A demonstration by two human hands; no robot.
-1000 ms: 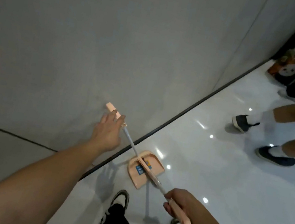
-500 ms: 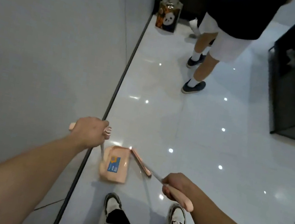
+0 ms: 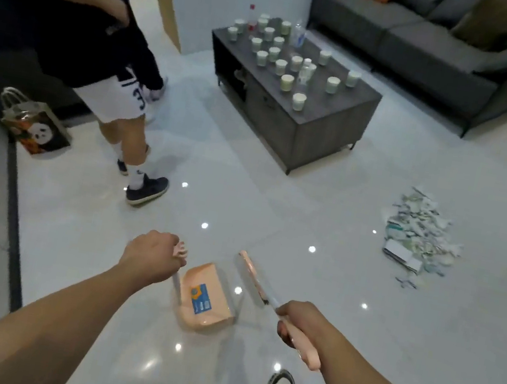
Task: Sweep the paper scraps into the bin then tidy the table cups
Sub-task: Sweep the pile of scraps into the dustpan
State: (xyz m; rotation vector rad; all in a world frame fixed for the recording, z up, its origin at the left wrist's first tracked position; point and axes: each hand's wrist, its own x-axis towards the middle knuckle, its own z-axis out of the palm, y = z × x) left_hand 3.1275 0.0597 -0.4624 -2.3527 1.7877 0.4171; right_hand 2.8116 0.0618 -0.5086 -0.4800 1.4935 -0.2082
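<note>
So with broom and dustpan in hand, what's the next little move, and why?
Probably carry them forward and right to the pile of torn paper scraps on the glossy white floor: the left hand already holds the peach plastic dustpan, the right hand the peach-handled broom.

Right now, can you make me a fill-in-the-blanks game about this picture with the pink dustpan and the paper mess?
1. The left hand holds the pink ____ by its handle.
2. The right hand grips the handle of the ____.
3. The paper scraps lie in a pile on the ____.
4. The cups stand on the dark ____.

Missing words: dustpan; broom; floor; table
</note>
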